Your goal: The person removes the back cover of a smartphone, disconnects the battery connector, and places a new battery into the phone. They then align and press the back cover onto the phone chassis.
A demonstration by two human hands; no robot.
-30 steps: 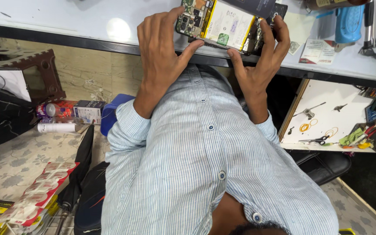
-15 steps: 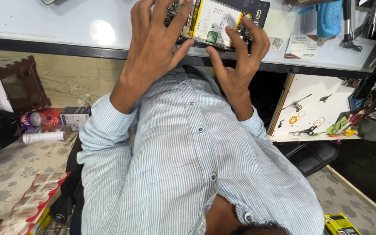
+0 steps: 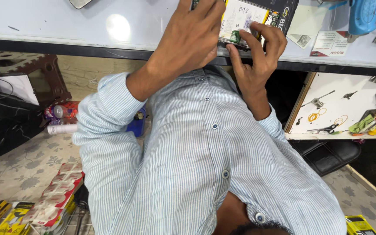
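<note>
Striped blue shirt sleeves are seen nearest, beyond which an opened phone (image 3: 240, 21) with its pale battery exposed is held at the white table (image 3: 66, 26) edge, gripped by the left hand (image 3: 192, 39) and right hand (image 3: 257, 56).

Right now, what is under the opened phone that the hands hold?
Under the opened phone lies a black box on the white counter. The left hand covers the phone's left part.

Scissors (image 3: 327, 129) and rubber bands (image 3: 313, 116) lie in an open drawer (image 3: 310, 93).
</note>
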